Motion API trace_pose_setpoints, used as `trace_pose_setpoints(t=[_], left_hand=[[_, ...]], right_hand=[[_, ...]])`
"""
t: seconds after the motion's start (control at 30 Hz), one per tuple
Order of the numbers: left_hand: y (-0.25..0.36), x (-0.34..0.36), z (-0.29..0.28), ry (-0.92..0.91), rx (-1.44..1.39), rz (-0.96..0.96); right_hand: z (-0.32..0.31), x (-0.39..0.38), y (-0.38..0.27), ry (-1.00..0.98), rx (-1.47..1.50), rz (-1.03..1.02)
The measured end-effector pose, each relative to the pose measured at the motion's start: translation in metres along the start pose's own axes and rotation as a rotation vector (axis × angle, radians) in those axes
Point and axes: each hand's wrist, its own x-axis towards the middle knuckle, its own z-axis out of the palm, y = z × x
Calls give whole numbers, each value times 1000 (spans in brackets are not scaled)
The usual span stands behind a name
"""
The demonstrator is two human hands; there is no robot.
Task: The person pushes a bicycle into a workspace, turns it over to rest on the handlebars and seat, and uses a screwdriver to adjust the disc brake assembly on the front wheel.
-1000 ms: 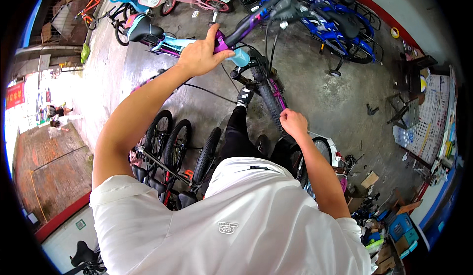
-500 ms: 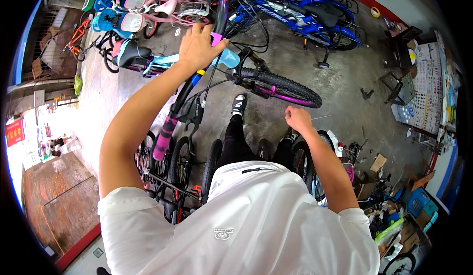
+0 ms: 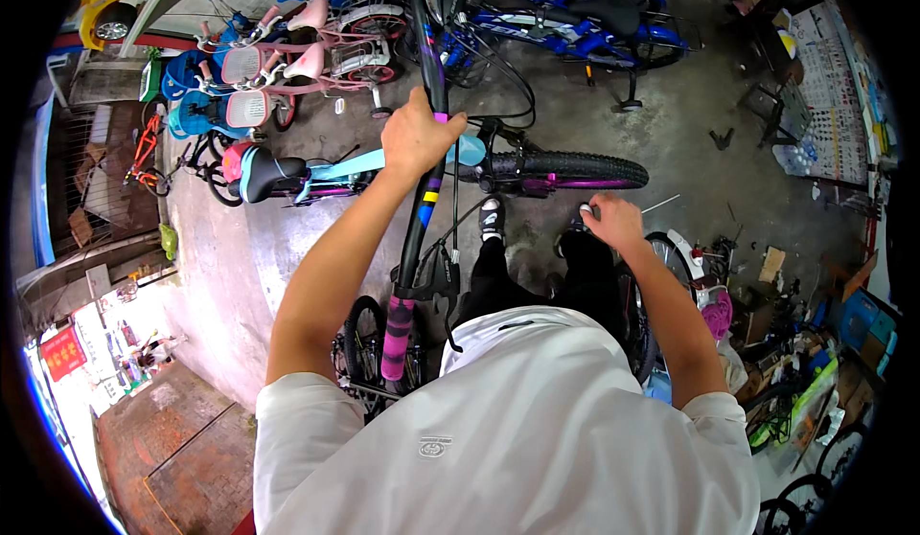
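Bicycle frame (image 3: 419,219) (black, purple) gripped in left hand (image 3: 414,137)

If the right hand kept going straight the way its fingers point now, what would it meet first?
The right hand points forward and slightly left, toward the black knobby tyre of the bicycle lying across the floor. That tyre looks like the first thing in line, though depth is unclear; the hand may pass above it.
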Motion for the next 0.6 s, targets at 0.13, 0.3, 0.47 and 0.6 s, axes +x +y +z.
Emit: trace_pose_setpoints(t=[0.13,0.3,0.47,0.6], left_hand=[[14,-1,-6,234,154,222],[30,-30,-13,235,379,530],[56,-42,-6,143,349,2],[57,-31,10,179,374,-204]], right_hand=[[11,40,-4,87,-22,-169],[14,88,8,21,-71,-283],[29,118,5,-121,-152,-316],[52,144,10,-112,-238,-334]])
